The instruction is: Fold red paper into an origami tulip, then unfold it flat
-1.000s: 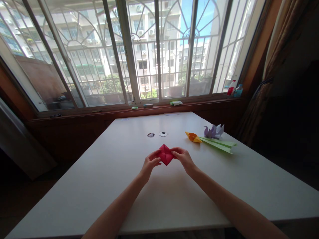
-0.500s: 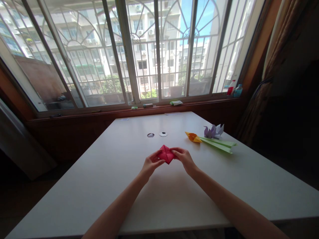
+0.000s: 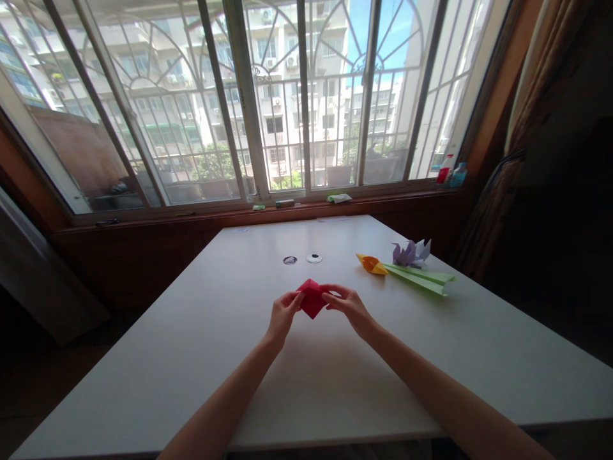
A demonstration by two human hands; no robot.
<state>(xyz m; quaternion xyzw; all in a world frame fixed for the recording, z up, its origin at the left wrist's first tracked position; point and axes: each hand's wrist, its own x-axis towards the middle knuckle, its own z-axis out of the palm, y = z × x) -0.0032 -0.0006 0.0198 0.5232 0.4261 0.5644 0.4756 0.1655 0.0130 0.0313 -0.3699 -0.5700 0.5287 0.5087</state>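
Observation:
A folded piece of red paper [image 3: 311, 301], roughly diamond-shaped, is held over the middle of the white table [image 3: 191, 358]. My left hand [image 3: 283, 314] pinches its left corner between thumb and fingers. On the opposite side my right hand [image 3: 348, 306] grips the right edge, the thumb at the front and the fingers partly behind the paper. The fingertips behind the paper are hidden.
To the right lie a yellow paper boat [image 3: 372, 264], a pale green paper plane [image 3: 421, 278] and purple and white folded paper figures [image 3: 410, 253]. Two round holes [image 3: 290, 260] or discs are beyond my hands. Small packets [image 3: 339, 199] and bottles [image 3: 458, 175] stand along the windowsill.
The red paper has been turned and tilted, so a smoother face shows instead of the creased one. My left hand has shifted slightly left, its thumb now at the paper's left corner.

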